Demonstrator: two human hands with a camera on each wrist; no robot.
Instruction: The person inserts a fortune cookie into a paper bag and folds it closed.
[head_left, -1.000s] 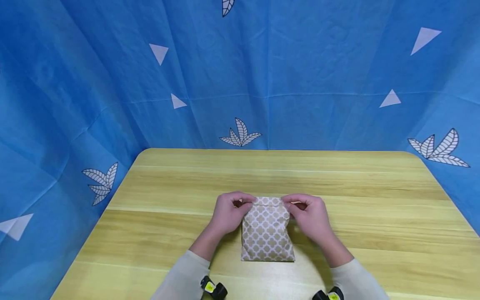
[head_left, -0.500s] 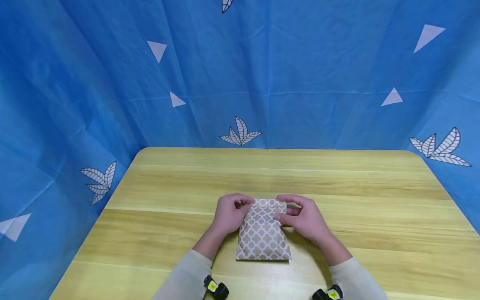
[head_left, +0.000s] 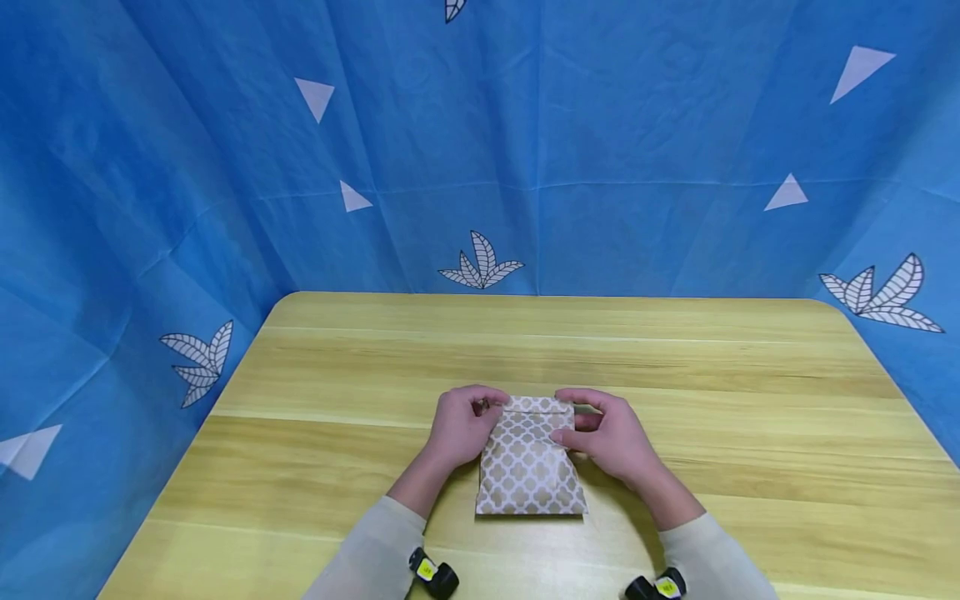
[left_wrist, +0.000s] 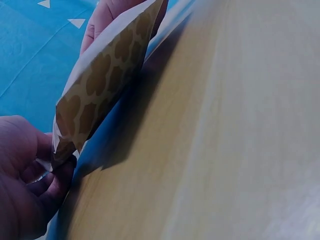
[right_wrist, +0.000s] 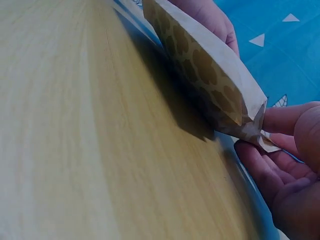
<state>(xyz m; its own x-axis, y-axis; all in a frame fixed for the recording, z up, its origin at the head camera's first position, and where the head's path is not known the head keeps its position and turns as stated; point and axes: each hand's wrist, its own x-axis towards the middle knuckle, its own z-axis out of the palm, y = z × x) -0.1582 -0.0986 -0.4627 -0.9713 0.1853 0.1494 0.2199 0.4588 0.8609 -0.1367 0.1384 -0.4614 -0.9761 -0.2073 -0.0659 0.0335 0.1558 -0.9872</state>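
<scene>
A flat paper bag point(head_left: 531, 477) with a tan and white lattice print is held between both hands, its top end folded over in a narrow flap. My left hand point(head_left: 459, 425) pinches the upper left corner between thumb and fingers. At the upper right edge, my right hand point(head_left: 611, 433) grips the bag with the thumb on the front and fingers behind. Seen from the left wrist, the bag point(left_wrist: 102, 82) tilts above the tabletop with a shadow under it. In the right wrist view the bag's side edge point(right_wrist: 200, 65) bends near the right fingertips. Its contents are hidden.
A wood-grain table point(head_left: 337, 375) lies under the hands. Behind it and along its left side hangs a blue curtain point(head_left: 637, 125) printed with leaves and triangles. Each sleeve carries a small black device point(head_left: 433, 575) with a yellow label at the wrist.
My right hand has shifted slightly left, its thumb moving lower onto the bag's front. The left hand keeps its pinch. The bag's lower edge has swung a little left, then partly back.
</scene>
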